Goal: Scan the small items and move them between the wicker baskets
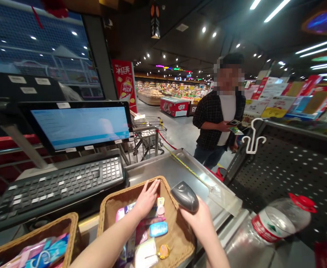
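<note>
A dark grey barcode scanner (184,195) is in the grip of my right hand (198,214), held over the right rim of a brown woven basket (180,232). My left hand (146,199) reaches across this basket with its fingers stretched out, the tips at the far rim; whether they touch it I cannot tell. Inside the basket lie a blue packet (158,229), a white packet (146,253), a round gold-wrapped item (163,251) and several pink and purple packages. My left forearm hides some of these.
A keyboard (65,186) and monitor (82,124) stand at the left. Another basket (75,227) with packages sits at the lower left. Beyond the metal counter (152,165) stands a person (221,115) holding something small. A large clear bottle (281,219) lies tilted at the right, near a black perforated panel (297,160).
</note>
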{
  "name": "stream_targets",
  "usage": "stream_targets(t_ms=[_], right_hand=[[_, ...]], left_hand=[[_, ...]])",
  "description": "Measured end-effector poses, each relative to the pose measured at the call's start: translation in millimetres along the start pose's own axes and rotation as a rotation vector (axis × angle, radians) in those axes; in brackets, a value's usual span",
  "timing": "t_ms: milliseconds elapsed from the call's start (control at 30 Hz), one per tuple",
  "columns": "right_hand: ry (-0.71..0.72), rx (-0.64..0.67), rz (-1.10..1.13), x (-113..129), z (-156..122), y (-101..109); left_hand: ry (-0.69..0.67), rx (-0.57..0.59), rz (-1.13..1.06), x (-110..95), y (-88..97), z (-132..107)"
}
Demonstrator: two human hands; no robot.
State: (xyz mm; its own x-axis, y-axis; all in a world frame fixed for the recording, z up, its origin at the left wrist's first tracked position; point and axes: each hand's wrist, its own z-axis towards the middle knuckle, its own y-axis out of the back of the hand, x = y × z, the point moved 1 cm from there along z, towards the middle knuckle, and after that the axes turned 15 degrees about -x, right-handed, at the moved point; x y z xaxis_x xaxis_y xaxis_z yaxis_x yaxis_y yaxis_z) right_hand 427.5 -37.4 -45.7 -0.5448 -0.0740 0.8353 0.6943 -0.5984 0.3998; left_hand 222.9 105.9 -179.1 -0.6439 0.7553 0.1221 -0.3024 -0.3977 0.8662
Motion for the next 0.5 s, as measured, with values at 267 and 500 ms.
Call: stream_targets(t_ms=[267, 500], right_hand=[[0.001, 0.05, 0.004, -2, 10, -13], [0.008, 0.062, 0.024, 4, 14, -25]], left_hand=[[-0.147, 0.216, -0.186, 28, 23.7, -33], [-0.159, 0.096, -0.127, 39, 41.2, -26]])
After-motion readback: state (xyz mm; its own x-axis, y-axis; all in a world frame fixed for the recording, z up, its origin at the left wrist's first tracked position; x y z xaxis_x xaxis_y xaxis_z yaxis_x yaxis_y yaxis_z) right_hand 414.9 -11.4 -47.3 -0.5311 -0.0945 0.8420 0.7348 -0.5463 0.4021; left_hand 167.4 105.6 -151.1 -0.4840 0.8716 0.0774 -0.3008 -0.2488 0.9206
